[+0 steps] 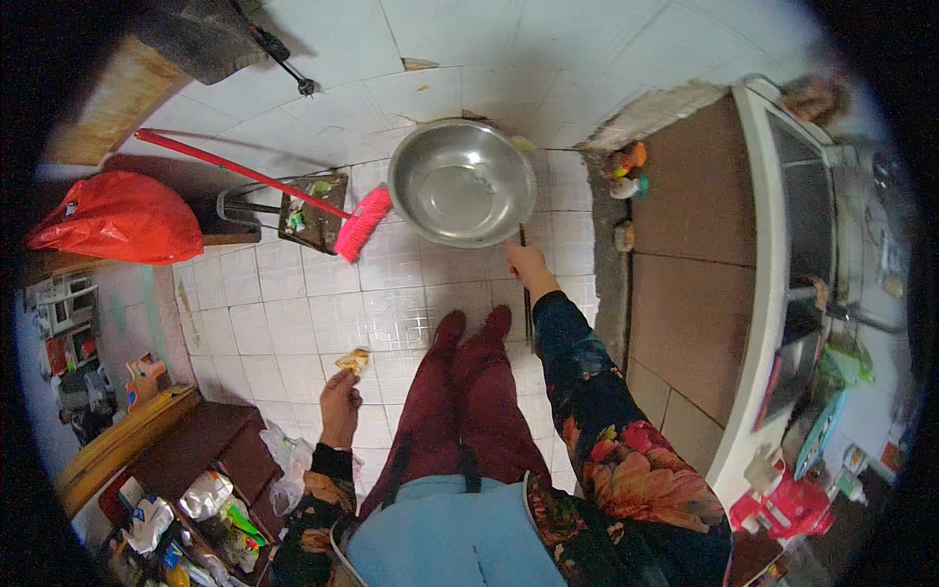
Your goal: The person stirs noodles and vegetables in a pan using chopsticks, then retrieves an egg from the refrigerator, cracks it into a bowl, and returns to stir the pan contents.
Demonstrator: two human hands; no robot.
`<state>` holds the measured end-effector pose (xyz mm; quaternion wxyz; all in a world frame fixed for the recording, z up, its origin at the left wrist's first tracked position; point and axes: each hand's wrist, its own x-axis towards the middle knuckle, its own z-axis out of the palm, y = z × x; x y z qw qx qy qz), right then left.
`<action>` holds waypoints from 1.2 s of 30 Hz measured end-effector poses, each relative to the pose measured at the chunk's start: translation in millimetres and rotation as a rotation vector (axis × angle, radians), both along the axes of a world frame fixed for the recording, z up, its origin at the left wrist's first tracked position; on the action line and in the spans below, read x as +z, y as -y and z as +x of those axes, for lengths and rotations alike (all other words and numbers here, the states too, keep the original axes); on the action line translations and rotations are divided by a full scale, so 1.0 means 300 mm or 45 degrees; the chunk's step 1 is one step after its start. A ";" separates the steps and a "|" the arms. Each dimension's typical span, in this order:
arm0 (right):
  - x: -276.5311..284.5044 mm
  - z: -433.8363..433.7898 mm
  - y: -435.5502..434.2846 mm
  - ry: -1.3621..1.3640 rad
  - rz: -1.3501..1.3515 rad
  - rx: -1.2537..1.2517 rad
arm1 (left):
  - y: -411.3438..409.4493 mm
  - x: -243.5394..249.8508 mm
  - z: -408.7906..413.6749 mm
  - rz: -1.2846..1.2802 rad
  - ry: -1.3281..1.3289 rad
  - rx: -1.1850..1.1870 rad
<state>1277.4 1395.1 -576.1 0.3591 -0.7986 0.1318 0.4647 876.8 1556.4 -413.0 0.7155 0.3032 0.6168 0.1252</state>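
Note:
My left hand (340,411) pinches a small tan and white piece (354,361), perhaps flatbread, between thumb and fingers above the tiles. On the right, my right hand (528,265) is closed around a pair of thin dark sticks (527,312), which look like chopsticks. Their upper end comes close to the rim of a wide stainless steel basin (461,183); whether they touch it I cannot tell. Inside, the basin looks bare apart from reflections and small marks on its bottom. It stands near the tiled wall, beyond my feet.
A pink-bristled broom (364,224) with a red handle leans across a dustpan (315,213) holding scraps. At the left is a red plastic bag (125,220). An open drawer cabinet (227,433) stands lower left. A counter with brown panels (693,198) runs along the right.

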 end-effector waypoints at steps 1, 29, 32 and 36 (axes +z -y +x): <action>-0.031 0.013 -0.023 -0.089 0.103 -0.143 | 0.013 -0.001 0.008 -0.046 -0.063 0.040; 0.801 -0.115 1.199 0.064 -0.502 -0.479 | -0.158 -0.167 1.229 0.364 0.009 -0.813; 0.768 -0.129 1.164 0.036 -0.443 -0.472 | -0.214 -0.218 1.250 0.198 0.073 -0.823; 0.593 -0.072 0.985 0.206 -0.257 -0.296 | -0.297 -0.267 1.104 -0.081 0.082 -0.897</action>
